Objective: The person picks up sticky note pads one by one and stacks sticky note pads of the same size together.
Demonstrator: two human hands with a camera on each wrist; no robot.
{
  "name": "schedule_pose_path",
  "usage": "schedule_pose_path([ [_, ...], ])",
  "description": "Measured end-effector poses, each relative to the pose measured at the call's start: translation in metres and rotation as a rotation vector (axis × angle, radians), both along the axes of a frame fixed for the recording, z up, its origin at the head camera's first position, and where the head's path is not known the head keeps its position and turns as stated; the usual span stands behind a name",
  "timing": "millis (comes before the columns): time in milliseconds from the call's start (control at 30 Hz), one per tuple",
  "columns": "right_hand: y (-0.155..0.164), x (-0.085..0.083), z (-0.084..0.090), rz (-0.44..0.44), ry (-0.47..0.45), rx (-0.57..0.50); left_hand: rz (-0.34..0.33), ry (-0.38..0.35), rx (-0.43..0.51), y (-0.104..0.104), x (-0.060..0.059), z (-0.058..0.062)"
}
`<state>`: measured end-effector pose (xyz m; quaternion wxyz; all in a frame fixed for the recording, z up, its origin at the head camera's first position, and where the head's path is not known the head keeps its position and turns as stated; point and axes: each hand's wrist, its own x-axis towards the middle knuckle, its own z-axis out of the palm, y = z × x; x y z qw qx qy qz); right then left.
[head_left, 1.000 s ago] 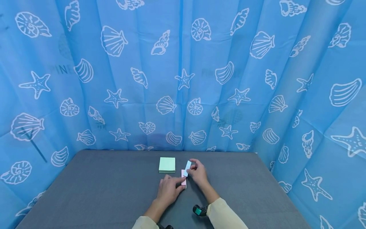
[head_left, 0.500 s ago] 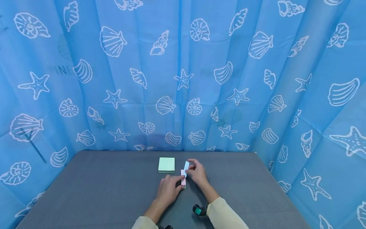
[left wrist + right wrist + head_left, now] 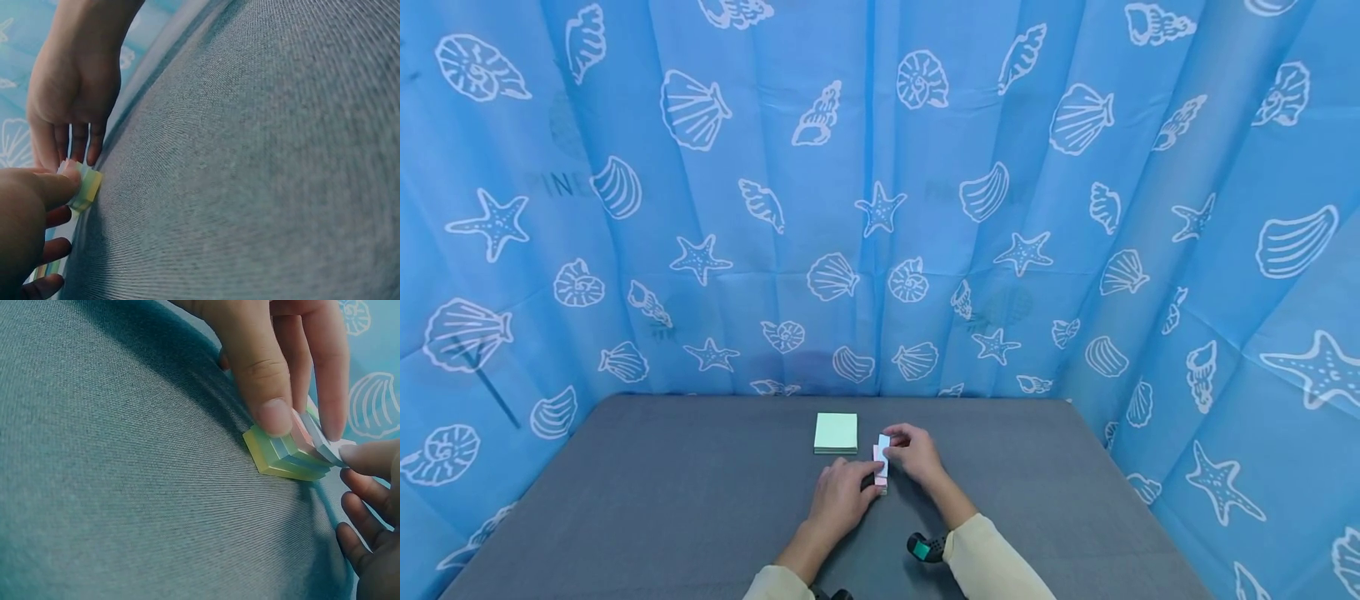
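A small stack of narrow sticky-note pads (image 3: 269,449), yellow, green, blue and pink in layers, stands on the grey table. My left hand (image 3: 841,497) pinches this stack, its thumb at the near end and its index finger on top. A pale blue sticky-note strip pad (image 3: 884,440) lies over the pink top layer, almost lined up with it. At the far end, my right hand (image 3: 917,454) pinches the pale blue pad between thumb and fingers. In the right wrist view, the left fingertips also touch that pale blue pad.
A square pad of light green sticky notes (image 3: 836,432) lies just behind and left of the stack. The grey table (image 3: 700,492) ends at a blue shell-patterned curtain (image 3: 865,167). A black device (image 3: 927,547) is at the right wrist.
My right hand has brought the pale blue pad down and left, turning it from slanted to nearly parallel with the pink layer. The left hand has kept its hold on the stack.
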<state>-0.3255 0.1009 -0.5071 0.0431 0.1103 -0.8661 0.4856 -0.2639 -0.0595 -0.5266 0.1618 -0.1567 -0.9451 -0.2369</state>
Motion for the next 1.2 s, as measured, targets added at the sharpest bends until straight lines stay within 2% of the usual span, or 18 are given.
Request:
schedule_pose_path([
  [567, 0.0018, 0.0018, 0.0011, 0.055, -0.022, 0.029, 0.007, -0.058, 0.009, 0.0005, -0.0008, 0.0021],
  [967, 0.0052, 0.0001, 0.0026, 0.156, 0.008, 0.064, 0.0, -0.069, 0.027, -0.0002, 0.0008, 0.0029],
  [1200, 0.0059, 0.0, 0.0018, 0.155, 0.003, 0.063, 0.009, -0.054, 0.02, 0.0008, 0.0011, 0.0024],
])
